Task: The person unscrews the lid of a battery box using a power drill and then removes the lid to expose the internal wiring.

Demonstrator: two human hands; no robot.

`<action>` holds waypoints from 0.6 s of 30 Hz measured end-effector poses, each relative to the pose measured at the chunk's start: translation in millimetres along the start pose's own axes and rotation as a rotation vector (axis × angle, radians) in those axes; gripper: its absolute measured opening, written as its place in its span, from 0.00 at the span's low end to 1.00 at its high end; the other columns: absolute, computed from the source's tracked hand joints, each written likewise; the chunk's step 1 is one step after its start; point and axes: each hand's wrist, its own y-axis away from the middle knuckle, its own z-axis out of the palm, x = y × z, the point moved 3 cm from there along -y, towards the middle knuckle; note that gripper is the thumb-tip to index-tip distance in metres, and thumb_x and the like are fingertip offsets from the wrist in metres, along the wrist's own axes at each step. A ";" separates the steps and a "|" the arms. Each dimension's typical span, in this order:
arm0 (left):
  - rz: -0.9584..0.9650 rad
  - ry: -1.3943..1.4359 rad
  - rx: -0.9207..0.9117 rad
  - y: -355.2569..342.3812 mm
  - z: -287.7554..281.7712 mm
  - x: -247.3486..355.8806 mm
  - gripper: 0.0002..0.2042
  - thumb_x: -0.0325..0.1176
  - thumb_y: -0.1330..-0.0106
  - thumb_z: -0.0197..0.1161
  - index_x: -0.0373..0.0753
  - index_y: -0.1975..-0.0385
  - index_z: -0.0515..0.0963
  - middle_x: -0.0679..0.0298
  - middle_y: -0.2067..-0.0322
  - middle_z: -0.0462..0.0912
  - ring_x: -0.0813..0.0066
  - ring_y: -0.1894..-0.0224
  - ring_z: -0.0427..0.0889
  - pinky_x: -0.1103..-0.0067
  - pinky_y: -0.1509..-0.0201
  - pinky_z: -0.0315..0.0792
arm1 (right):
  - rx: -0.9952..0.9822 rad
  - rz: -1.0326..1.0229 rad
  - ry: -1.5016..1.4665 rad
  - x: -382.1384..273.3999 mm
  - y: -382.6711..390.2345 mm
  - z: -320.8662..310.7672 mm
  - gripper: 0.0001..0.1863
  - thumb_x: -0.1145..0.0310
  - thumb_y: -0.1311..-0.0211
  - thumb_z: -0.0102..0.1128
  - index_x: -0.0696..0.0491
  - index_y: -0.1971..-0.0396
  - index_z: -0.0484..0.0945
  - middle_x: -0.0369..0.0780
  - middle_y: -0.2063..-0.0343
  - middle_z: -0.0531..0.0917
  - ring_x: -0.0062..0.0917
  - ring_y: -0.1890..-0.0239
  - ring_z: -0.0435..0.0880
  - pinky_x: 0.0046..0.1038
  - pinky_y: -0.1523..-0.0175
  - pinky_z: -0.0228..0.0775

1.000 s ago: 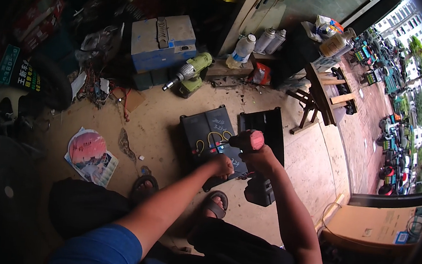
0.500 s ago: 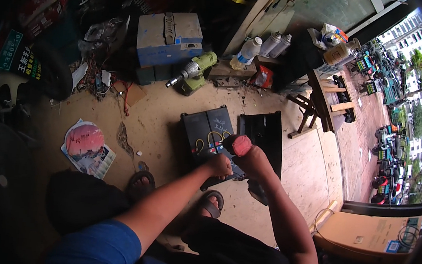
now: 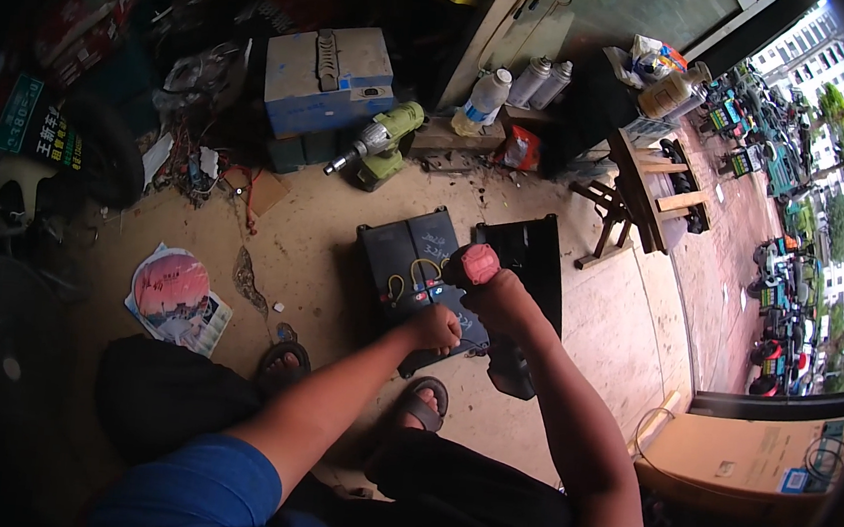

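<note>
Tilted more upright since a second ago, our cordless drill (image 3: 480,265) now shows us its red rear, so we judge its hidden nose points down toward the battery pack (image 3: 411,253). Nearest, our left hand (image 3: 436,330) is curled closed over the pack's five o'clock side; we cannot tell whether it pinches anything. Our right hand (image 3: 507,306) grips the drill. Beyond, at two o'clock, sits an open black case (image 3: 528,253); farther, at eleven, a green impact wrench (image 3: 385,132).

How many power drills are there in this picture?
2: a red-backed black power drill in the right hand, and a green-and-grey power drill on the tan floor near the blue-grey box. Others may be hidden in shadow.
</note>
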 end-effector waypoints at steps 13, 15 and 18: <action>-0.080 0.038 -0.044 -6.2 -2.1 9.9 0.09 0.31 0.36 0.69 0.31 0.73 0.83 0.60 0.77 0.86 0.73 0.79 0.86 0.77 0.76 0.79 | -0.011 0.040 0.020 -3.6 3.5 -10.7 0.10 0.69 0.50 0.71 0.55 0.67 0.83 0.47 0.71 0.85 0.42 0.66 0.86 0.36 0.59 0.78; -0.093 0.042 -0.042 -4.7 -3.8 11.2 0.10 0.32 0.35 0.69 0.32 0.74 0.82 0.61 0.77 0.86 0.73 0.79 0.86 0.77 0.76 0.79 | -0.026 0.060 0.022 -8.2 2.7 -17.4 0.10 0.68 0.50 0.71 0.55 0.69 0.83 0.47 0.72 0.85 0.42 0.67 0.85 0.36 0.61 0.78; -0.096 0.068 -0.047 -3.5 -6.5 10.9 0.11 0.34 0.34 0.69 0.33 0.74 0.82 0.61 0.77 0.85 0.74 0.79 0.85 0.78 0.76 0.78 | -0.013 0.116 -0.053 -9.3 1.5 -18.7 0.11 0.65 0.50 0.71 0.56 0.69 0.83 0.48 0.73 0.85 0.42 0.69 0.85 0.37 0.63 0.77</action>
